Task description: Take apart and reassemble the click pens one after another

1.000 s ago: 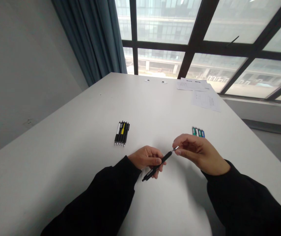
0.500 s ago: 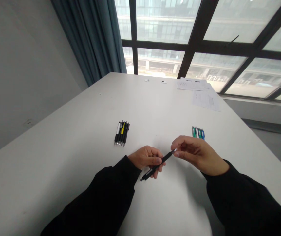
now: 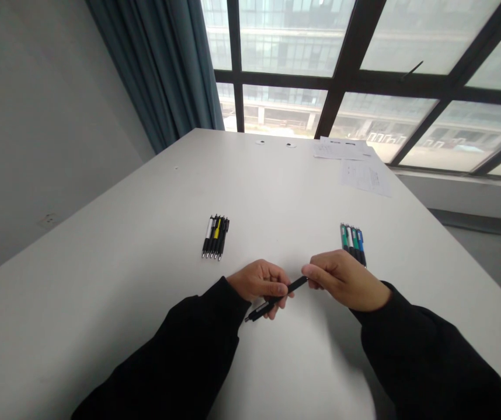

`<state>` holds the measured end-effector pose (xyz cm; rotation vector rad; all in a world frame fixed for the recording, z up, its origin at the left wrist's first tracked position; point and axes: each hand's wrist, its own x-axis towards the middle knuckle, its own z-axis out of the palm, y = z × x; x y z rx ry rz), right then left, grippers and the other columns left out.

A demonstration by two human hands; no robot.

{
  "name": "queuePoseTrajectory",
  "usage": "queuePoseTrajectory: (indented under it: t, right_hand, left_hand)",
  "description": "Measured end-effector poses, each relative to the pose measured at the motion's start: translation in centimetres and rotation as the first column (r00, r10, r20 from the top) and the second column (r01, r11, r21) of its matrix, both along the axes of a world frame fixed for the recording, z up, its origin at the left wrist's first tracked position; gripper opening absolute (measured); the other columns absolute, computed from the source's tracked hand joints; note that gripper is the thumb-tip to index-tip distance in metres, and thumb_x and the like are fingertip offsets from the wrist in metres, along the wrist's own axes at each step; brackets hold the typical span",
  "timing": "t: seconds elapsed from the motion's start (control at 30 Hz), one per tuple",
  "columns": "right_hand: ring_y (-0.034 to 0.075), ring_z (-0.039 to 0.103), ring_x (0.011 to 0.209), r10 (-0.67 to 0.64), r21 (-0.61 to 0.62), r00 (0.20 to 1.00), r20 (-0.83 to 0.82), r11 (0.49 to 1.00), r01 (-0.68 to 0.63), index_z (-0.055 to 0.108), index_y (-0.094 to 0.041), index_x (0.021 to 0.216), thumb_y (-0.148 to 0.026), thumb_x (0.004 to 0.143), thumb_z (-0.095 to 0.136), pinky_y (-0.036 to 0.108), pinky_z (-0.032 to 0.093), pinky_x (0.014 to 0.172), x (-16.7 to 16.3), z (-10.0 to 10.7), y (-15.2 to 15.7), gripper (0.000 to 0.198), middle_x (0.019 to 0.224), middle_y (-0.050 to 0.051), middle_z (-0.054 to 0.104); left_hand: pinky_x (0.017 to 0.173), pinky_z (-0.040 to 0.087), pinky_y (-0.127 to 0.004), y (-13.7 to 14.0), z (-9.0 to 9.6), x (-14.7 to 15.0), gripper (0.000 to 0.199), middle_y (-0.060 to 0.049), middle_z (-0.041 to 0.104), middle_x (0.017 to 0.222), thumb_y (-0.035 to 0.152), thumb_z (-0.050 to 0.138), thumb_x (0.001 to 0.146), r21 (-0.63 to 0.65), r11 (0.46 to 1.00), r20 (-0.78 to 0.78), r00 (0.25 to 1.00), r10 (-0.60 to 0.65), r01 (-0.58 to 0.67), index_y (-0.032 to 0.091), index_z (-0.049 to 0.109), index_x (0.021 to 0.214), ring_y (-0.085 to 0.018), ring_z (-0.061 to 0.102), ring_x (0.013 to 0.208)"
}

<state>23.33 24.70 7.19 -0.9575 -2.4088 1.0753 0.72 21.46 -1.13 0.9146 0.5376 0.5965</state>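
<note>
The long sleeves (image 3: pixel 180 344) are black and loose, narrowing toward the cuffs (image 3: pixel 234 296).

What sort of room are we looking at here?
Probably an office or meeting room: there's a long white table, printed papers at its far end, and a large framed window behind it.
</note>
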Motion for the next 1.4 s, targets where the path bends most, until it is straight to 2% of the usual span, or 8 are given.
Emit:
queuePoseTrajectory:
  t: [0.17,0.33,0.5,0.67,0.8,1.0,1.2,1.4]
  right_hand:
    - [0.013,0.059,0.067,-0.010,-0.060,0.988,-0.154,0.998,0.001,0.069,-0.015,0.098,-0.045,0.088,0.068,0.026,0.047,0.062,0.3,-0.2,0.1,0.031,0.085,0.006,0.070]
    - [0.011,0.051,0.050,-0.056,-0.098,0.998,-0.020,0.994,0.053,0.063,-0.016,0.065,-0.048,0.095,0.055,0.025,0.040,0.052,0.3,-0.5,0.1,0.045,0.055,0.001,0.059]
    - [0.013,0.055,0.061,-0.038,-0.087,0.991,-0.129,0.996,0.027,0.067,-0.015,0.086,-0.048,0.089,0.064,0.025,0.043,0.058,0.3,-0.6,0.1,0.033,0.070,0.003,0.064]
    - [0.011,0.046,0.048,-0.106,-0.107,0.994,0.001,0.989,0.105,0.058,-0.017,0.060,-0.055,0.097,0.046,0.026,0.037,0.052,0.4,-0.6,0.0,0.055,0.051,0.000,0.053]
    - [0.012,0.051,0.059,-0.053,-0.070,0.995,-0.088,0.996,0.047,0.060,-0.017,0.077,-0.052,0.092,0.057,0.025,0.040,0.057,0.3,-0.5,0.0,0.039,0.066,0.000,0.059]
    - [0.009,0.041,0.047,-0.030,-0.086,0.999,0.031,0.996,0.033,0.052,-0.018,0.059,-0.052,0.098,0.047,0.025,0.033,0.051,0.1,-0.8,-0.1,0.052,0.050,-0.003,0.048]
    - [0.010,0.041,0.053,-0.001,-0.100,0.999,-0.035,0.995,-0.002,0.053,-0.017,0.067,-0.052,0.095,0.055,0.025,0.030,0.052,0.3,-0.7,0.0,0.045,0.056,-0.004,0.048]
    - [0.007,0.034,0.042,-0.101,-0.318,0.983,-0.156,0.947,0.047,0.045,-0.019,0.054,-0.054,0.092,0.059,0.025,0.027,0.045,-0.1,-1.4,-0.3,0.054,0.045,-0.005,0.042]
  left_hand:
    - [0.038,0.051,-0.024,0.0,0.0,0.0,0.049,-0.005,0.068,0.062,0.048,0.086,0.067,0.001,0.999,0.010,0.999,0.035,-0.035,0.007,0.066,0.083,-0.015,0.063,0.042]
    - [0.038,0.052,-0.023,-0.1,0.1,0.0,0.047,-0.005,0.068,0.062,0.047,0.086,0.068,0.014,1.000,-0.002,1.000,0.026,-0.026,0.007,0.067,0.083,-0.015,0.064,0.043]
    - [0.037,0.050,-0.022,-0.2,0.4,0.1,0.048,-0.004,0.068,0.060,0.049,0.087,0.066,-0.003,0.999,-0.004,0.999,0.040,-0.040,0.008,0.067,0.082,-0.015,0.063,0.041]
    - [0.037,0.050,-0.021,-0.2,0.6,0.2,0.048,-0.004,0.068,0.060,0.048,0.087,0.066,-0.010,0.999,-0.013,0.999,0.053,-0.053,0.007,0.067,0.082,-0.014,0.063,0.041]
    - [0.036,0.049,-0.021,-0.2,0.6,0.2,0.049,-0.004,0.068,0.060,0.049,0.087,0.066,-0.029,0.997,-0.011,0.998,0.065,-0.066,0.008,0.067,0.083,-0.014,0.062,0.040]
    - [0.035,0.048,-0.020,-0.4,1.0,0.3,0.045,-0.004,0.068,0.060,0.045,0.088,0.066,-0.016,0.999,-0.022,0.999,0.036,-0.036,0.008,0.067,0.081,-0.014,0.062,0.040]
    - [0.032,0.047,-0.021,-0.3,1.1,0.2,0.045,-0.004,0.068,0.059,0.046,0.086,0.067,-0.056,0.996,-0.008,0.998,0.070,-0.070,0.008,0.067,0.081,-0.014,0.061,0.038]
    - [0.033,0.048,-0.020,-0.3,1.1,0.4,0.046,-0.006,0.069,0.060,0.046,0.086,0.068,-0.045,0.996,-0.001,0.997,0.074,-0.074,0.007,0.069,0.083,-0.014,0.062,0.039]
